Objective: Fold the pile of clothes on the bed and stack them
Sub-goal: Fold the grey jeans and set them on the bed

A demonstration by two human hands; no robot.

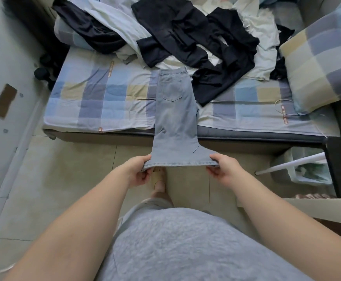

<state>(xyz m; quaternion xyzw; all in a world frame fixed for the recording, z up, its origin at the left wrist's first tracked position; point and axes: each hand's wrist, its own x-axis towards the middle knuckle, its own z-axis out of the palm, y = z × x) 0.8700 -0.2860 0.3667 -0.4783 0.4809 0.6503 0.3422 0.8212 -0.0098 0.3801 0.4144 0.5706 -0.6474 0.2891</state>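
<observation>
Jeans [175,110] lie legs-together, waist end on the bed [96,98], hem end hanging off the edge. Left hand [139,171] and right hand [222,169] each pinch a hem corner. Keep the hem taut and level, carry it up to the waistband (pile [196,37] sits just behind), then flatten.

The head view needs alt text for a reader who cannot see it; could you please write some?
A person's left hand and right hand each grip an end of the hem of light blue jeans, folded leg on leg, whose waist end rests on a checked bed. Beyond the jeans lies a pile of unfolded black and white clothes.
</observation>
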